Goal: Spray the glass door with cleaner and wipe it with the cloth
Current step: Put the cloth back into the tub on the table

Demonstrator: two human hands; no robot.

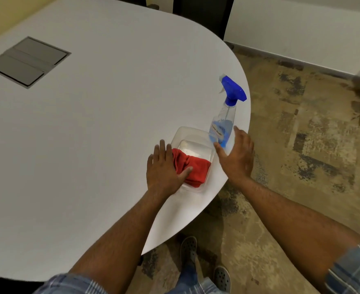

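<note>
Red cloth (pixel 192 167) crumpled; blue-capped spray bottle (pixel 224 122) upright nearby.

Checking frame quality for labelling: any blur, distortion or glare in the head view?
Head view: wide-angle bowing curves the table edge; right hand slightly motion-blurred, left hand sharper; soft even light, no harsh glare; spray bottle label too smeared to read.

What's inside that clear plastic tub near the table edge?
A crumpled red cloth fills the near end of the clear plastic tub; the far end looks empty. The left hand rests on the cloth, hiding part of it and the tub's left rim.
</note>
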